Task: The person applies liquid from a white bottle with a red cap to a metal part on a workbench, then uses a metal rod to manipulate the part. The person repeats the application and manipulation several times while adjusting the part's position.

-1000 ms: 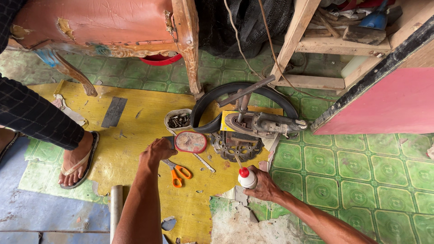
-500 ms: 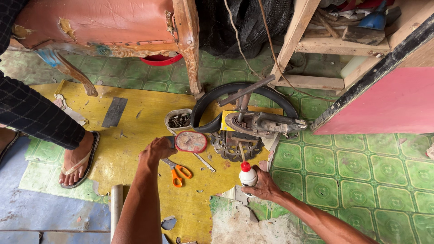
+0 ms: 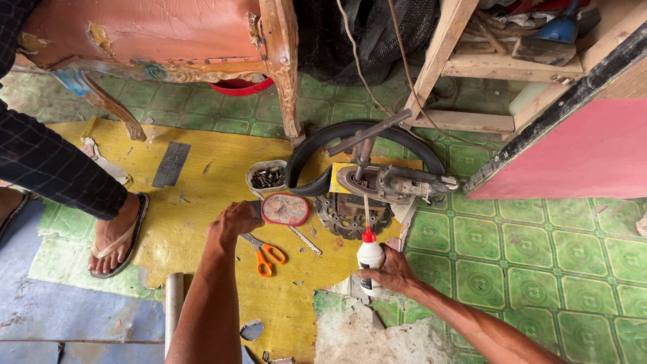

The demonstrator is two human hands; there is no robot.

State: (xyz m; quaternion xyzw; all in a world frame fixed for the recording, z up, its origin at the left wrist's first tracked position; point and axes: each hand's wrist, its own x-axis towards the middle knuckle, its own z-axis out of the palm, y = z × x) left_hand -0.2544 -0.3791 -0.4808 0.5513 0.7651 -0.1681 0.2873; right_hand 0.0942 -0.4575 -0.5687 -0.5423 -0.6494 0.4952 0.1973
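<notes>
My right hand (image 3: 393, 272) grips a small white glue bottle (image 3: 370, 257) with a red cap and a long thin nozzle, which points up toward a shoe held on a metal cobbler's stand (image 3: 377, 182). My left hand (image 3: 234, 222) rests on the yellow mat (image 3: 195, 222), its fingers at the left edge of a flat oval tin with a red rim (image 3: 285, 209). Orange-handled scissors (image 3: 264, 255) lie just below the left hand. A round cup of nails (image 3: 267, 176) stands above the tin.
A worn red chair with carved wooden legs (image 3: 283, 74) stands at the top. Another person's sandalled foot (image 3: 114, 236) and dark sleeve are at the left. A wooden frame (image 3: 465, 67) and pink board (image 3: 573, 155) fill the right. A black rubber strip (image 3: 337, 135) curves behind the stand.
My right hand has lifted the glue bottle a little, bringing its nozzle closer to the shoe on the stand. My left hand stays by the oval tin.
</notes>
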